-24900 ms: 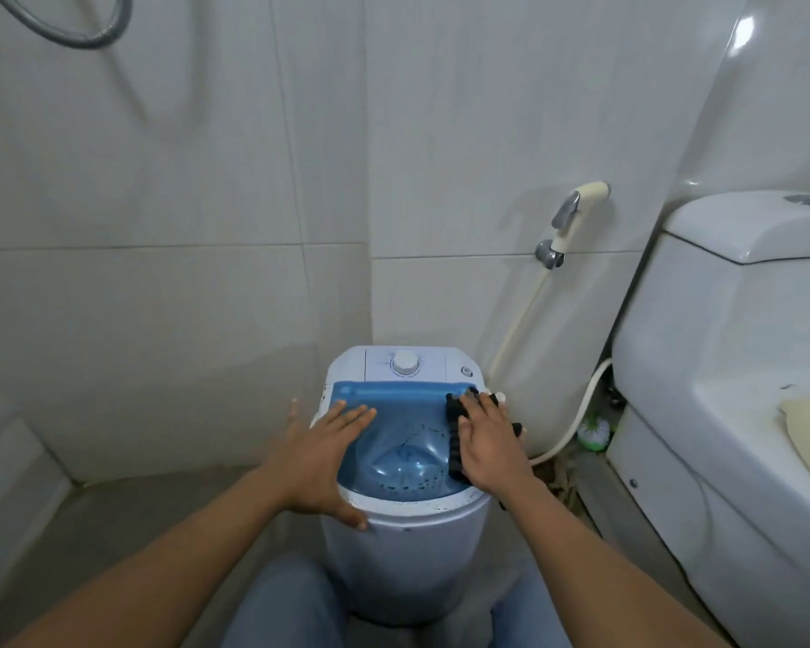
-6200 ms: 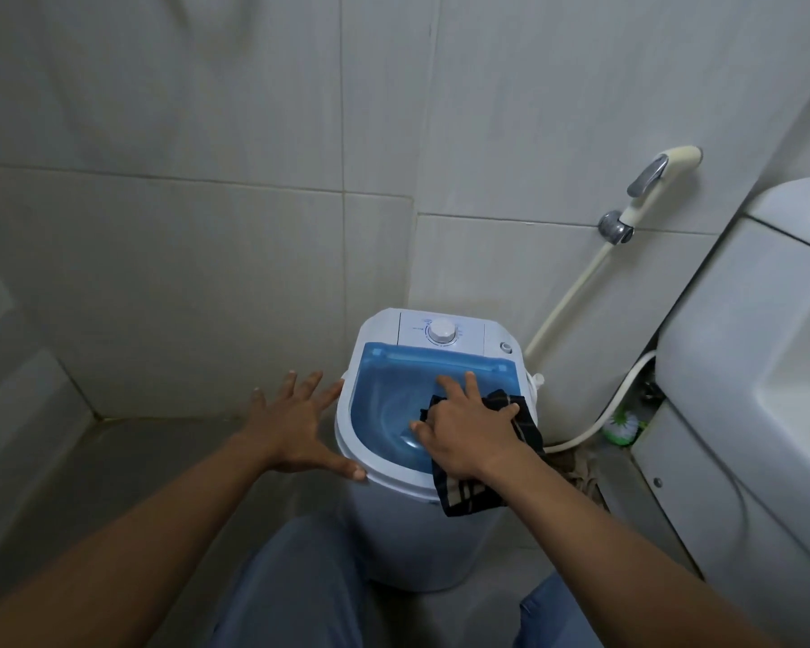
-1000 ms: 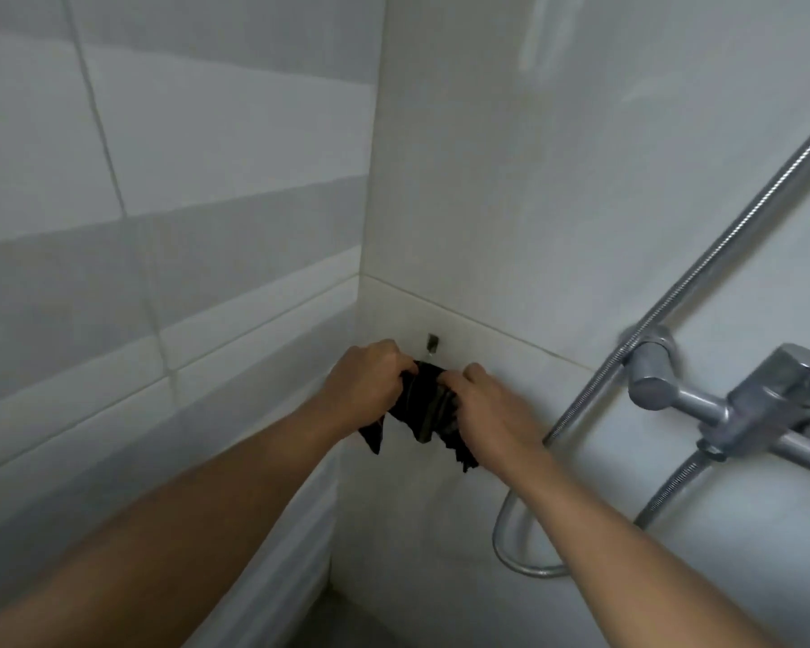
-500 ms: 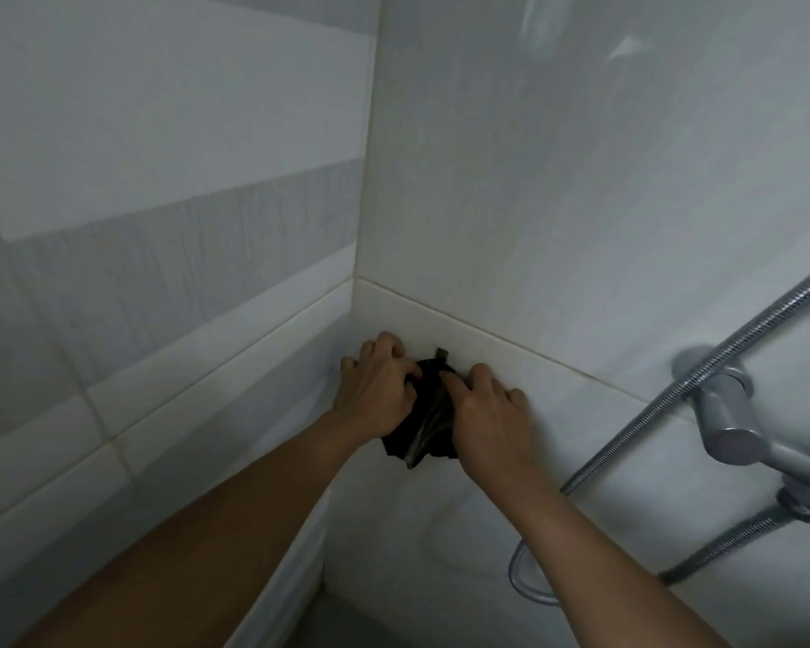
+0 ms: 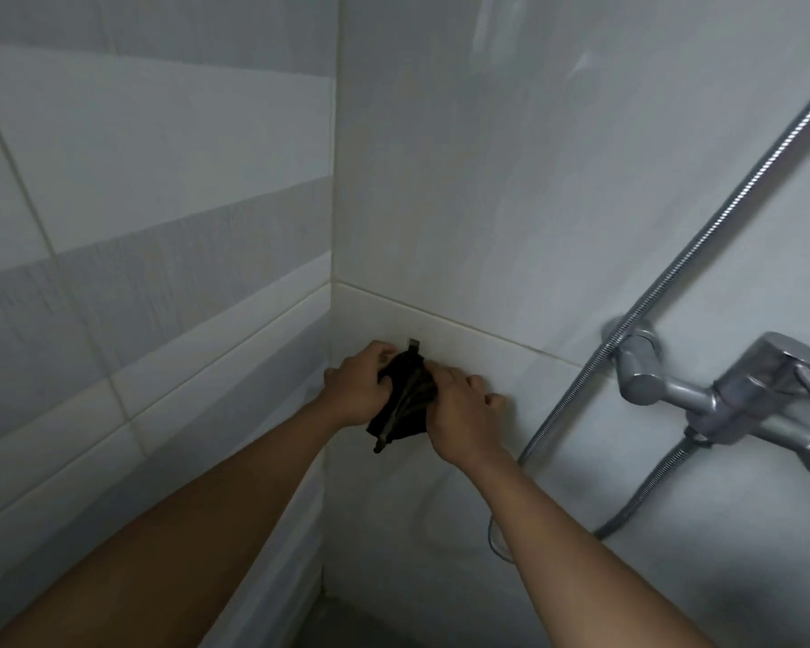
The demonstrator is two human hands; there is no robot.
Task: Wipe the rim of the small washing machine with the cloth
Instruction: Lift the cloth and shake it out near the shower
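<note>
Both hands are working at a small hook (image 5: 413,343) on the tiled wall (image 5: 510,189), close to the corner. The left hand (image 5: 357,385) is pinching the upper left edge of the dark cloth (image 5: 405,404), its fingers (image 5: 379,355) curled shut around the fabric just below the hook. The right hand (image 5: 461,413) is pressing on the cloth's right side; its thumb and nearest fingers are closed on the edge, while the outer fingers are lying spread and flat against the tile. The cloth is hanging bunched between the two hands, its top gathered at the hook, a corner dangling below.

The washing machine is not showing in this view, so the step in hand looks like putting the cloth away on its hook rather than wiping; whether the rim is fully clean cannot be judged from here. To the right, a shower hose (image 5: 702,236) and a metal tap (image 5: 739,390) are standing well apart from the hands.

The next move is probably calling for a check that the fabric is seated over the hook, then a gentle letting go, so the cloth is not slipping off.
</note>
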